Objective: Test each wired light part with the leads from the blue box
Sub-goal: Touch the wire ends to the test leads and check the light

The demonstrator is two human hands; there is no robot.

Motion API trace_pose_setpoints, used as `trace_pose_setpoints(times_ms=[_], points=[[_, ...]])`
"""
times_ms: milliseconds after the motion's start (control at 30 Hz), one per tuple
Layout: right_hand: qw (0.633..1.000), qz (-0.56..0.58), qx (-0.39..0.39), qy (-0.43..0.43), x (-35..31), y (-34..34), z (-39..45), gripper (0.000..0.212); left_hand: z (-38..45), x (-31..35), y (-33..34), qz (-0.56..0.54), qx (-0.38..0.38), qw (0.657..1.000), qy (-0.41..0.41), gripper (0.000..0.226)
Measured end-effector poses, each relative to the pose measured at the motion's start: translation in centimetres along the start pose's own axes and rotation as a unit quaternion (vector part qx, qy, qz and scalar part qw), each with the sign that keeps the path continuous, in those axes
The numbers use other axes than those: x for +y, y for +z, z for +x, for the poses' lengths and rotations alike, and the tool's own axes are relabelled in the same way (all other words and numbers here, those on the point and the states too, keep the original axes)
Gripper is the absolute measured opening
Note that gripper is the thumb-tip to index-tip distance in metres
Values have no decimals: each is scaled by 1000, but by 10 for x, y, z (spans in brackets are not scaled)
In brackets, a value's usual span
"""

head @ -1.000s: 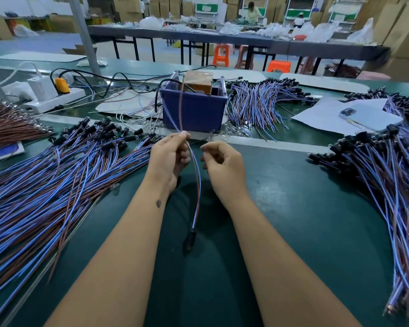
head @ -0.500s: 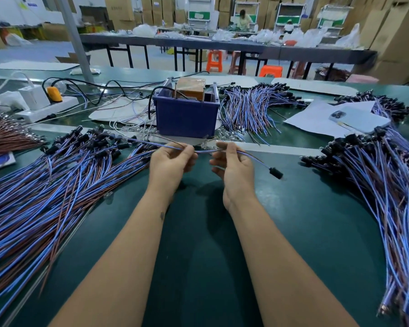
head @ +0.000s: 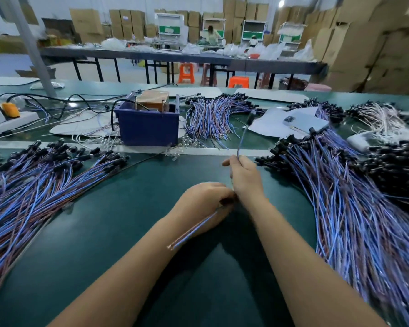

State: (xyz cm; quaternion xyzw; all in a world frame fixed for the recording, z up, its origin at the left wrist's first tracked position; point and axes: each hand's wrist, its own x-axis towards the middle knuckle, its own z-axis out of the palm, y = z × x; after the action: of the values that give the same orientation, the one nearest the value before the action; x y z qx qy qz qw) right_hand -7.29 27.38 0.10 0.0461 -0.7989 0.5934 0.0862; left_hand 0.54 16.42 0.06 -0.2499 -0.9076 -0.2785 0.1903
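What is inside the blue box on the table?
Inside the blue box a brown block wrapped in clear film rises above the rim, with grey posts beside it. The box walls hide its lower part and the bottom.

Both hands (head: 222,187) hold wired parts (head: 242,135) nr blue box (head: 149,126).

A factory or assembly hall is shown. A long green-covered surface (head: 132,232) is heaped with bundles of blue and brown wired parts (head: 28,192) on the left and more bundles (head: 354,208) on the right, around a blue box (head: 149,127). Behind it, a second long work table (head: 175,56) is loaded with clear plastic bags (head: 265,49), with orange stools (head: 186,72) underneath. Stacked cardboard cartons (head: 354,46) are piled along the walls, and another worker (head: 213,34) is seen at a far station
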Motion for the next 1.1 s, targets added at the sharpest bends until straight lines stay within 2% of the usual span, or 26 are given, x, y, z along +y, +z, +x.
trace_pose_setpoints(times_ms=[100, 233, 300, 367, 433, 533, 667, 833, 967, 1100], points=[[984, -175, 8, -21, -2, -61, 13, 26, 19, 38, 20, -110, 16, 994, 17, 14], [930, -359, 65, -47, -9, -136, 23, 21, 47, 88, 53, -195, 43, 979, 44, 25], [902, -421, 86, -32, -7, -166, 25, 24, 57, 105, 69, -192, 9, 980, 47, 39], [866, -494, 81, 7, 0, -186, 22, 43, 62, 115, 83, -168, -53, 984, 32, 55], [844, -529, 81, 43, 7, -194, 17, 54, 62, 119, 92, -153, -101, 983, 12, 62], [848, -519, 91, 47, 10, -184, 6, 57, 59, 116, 93, -168, -100, 981, -18, 51], [873, -477, 94, -27, 1, -140, 0, 52, 48, 90, 73, -165, -33, 985, -47, 33], [922, -377, 42, -74, -11, -47, -3, 49, 22, 24, 33, -100, 71, 977, -176, 21], [948, -303, -56, -77, -14, 38, -13, 45, -6, -40, -12, 16, 153, 945, -290, 19], [941, -296, -131, -97, -20, 102, -28, 43, -34, -89, -57, 106, 193, 898, -381, 19]])
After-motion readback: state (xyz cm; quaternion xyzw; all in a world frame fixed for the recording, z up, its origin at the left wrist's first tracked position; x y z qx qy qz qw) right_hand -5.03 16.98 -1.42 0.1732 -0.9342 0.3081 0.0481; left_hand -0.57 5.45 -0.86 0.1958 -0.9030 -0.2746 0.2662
